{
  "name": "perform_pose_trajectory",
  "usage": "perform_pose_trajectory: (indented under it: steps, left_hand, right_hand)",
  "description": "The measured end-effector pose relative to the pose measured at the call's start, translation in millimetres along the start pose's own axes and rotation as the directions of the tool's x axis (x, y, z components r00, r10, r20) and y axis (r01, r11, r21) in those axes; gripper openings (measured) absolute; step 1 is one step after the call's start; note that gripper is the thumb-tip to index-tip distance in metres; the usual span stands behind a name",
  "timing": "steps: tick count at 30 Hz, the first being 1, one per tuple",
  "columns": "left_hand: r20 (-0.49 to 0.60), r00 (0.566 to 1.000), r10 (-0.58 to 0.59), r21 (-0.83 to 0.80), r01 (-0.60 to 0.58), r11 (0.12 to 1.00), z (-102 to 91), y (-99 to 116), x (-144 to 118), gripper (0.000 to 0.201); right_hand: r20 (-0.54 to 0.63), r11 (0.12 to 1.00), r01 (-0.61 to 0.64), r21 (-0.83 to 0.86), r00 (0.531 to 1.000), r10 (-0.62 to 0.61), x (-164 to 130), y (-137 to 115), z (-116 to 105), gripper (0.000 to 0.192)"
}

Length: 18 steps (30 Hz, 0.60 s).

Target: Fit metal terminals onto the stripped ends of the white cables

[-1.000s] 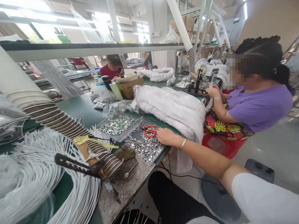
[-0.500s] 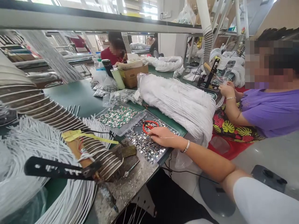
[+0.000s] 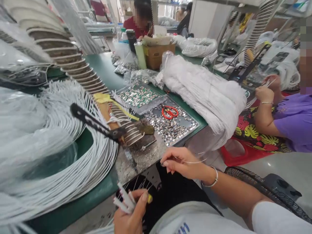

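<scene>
My left hand (image 3: 131,211), low in the view, is closed round several white cables (image 3: 125,200) whose cut ends point up. My right hand (image 3: 187,164) is to its upper right, in front of the bench edge, with thumb and forefinger pinching a small metal part (image 3: 162,164). A thin pale wire (image 3: 196,162) runs across that palm. Beyond it lies a clear tray of small metal parts (image 3: 168,131), with red-handled scissors (image 3: 170,112) on top. A soldering iron (image 3: 131,158) slants down at a black perforated bracket (image 3: 90,120).
A tray of green circuit boards (image 3: 138,96) adjoins the metal parts. Long white cable bundles lie at left (image 3: 97,182) and right (image 3: 202,91). A ribbed extraction hose (image 3: 73,65) comes down over the bench. A co-worker in purple (image 3: 292,113) sits at right.
My right hand has drawn back from the metal-parts tray toward my body, a small part in its fingertips. My left hand with the white cables has come into view. The camera has tilted down.
</scene>
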<state>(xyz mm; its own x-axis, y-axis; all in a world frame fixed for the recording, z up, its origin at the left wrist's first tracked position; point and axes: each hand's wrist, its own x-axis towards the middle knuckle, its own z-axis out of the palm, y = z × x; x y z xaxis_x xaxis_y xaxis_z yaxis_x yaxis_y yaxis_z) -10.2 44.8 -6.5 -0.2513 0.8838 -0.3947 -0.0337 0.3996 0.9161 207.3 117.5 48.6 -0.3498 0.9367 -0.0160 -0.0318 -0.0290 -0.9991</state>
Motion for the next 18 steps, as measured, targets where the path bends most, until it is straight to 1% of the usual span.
perform_pose_trajectory:
  steps: [3,5,7,10,14,18]
  left_hand:
    - [0.073,0.996,-0.054,-0.103,0.061,0.993,2.6,2,-6,0.041]
    - [0.094,0.993,-0.066,-0.171,0.081,0.982,3.6,3,-10,0.038]
    - [0.103,0.992,-0.070,-0.223,0.092,0.971,4.7,4,-12,0.036]
    - [0.134,0.986,-0.102,-0.244,0.133,0.961,5.8,4,-16,0.034]
    - [0.200,0.975,-0.094,-0.258,0.145,0.955,5.8,1,-18,0.032]
    - [0.230,0.970,-0.082,-0.276,0.146,0.950,4.1,-3,-19,0.030]
  right_hand:
    - [0.057,0.996,-0.022,0.084,0.998,0.017,-18,24,30,0.014]
    - [0.051,0.989,-0.031,0.148,0.998,0.023,-25,39,43,0.014]
    - [0.031,0.982,-0.063,0.181,0.998,0.058,-29,48,50,0.013]
    - [0.039,0.984,-0.116,0.138,0.993,0.112,-31,51,54,0.013]
    - [0.074,0.997,-0.061,0.040,0.996,0.058,-32,44,54,0.010]
    - [0.100,0.995,-0.064,0.074,0.993,0.056,-35,44,55,0.011]
